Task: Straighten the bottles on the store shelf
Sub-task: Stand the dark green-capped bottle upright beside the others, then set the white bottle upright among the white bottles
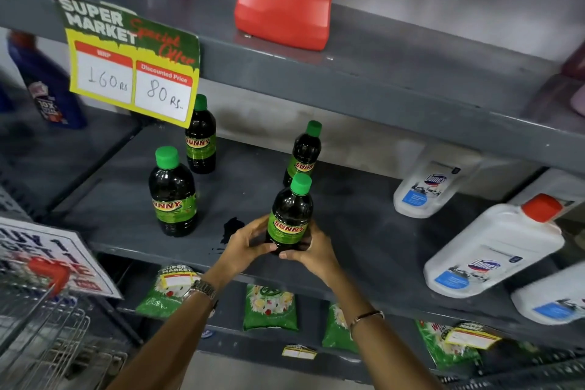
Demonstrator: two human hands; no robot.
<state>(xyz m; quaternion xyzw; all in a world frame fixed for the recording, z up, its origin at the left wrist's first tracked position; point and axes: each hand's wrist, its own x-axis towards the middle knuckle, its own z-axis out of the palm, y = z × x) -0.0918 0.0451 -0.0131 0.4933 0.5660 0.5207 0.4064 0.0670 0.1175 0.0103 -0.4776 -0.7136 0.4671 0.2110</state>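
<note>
— Four dark bottles with green caps stand on the grey middle shelf point(364, 231). What lies at the left?

— A yellow and green price sign point(133, 63) hangs from the shelf above, reading 160 Rs and 80 Rs. Under it, near the front, stands the near left bottle point(172, 196) — upright, well apart from the hands. Behind it, farther back, is the far left bottle point(200, 139), its cap partly behind the sign.

— And at the centre?

— The left hand point(245, 239) and the right hand point(311, 247) clasp the lower part of the front bottle point(290, 215) from either side, fingers curled tight on its base at the shelf's near edge. It leans slightly right. Whether its base touches the shelf cannot be told. A dark stain point(231, 228) marks the shelf just left of the left hand. Just behind the held bottle stands the rear bottle point(304, 152).

— To the right?

— A red jug point(285, 9) sits on the upper shelf; white jugs point(493, 247) occupy the middle shelf's right end.
</note>
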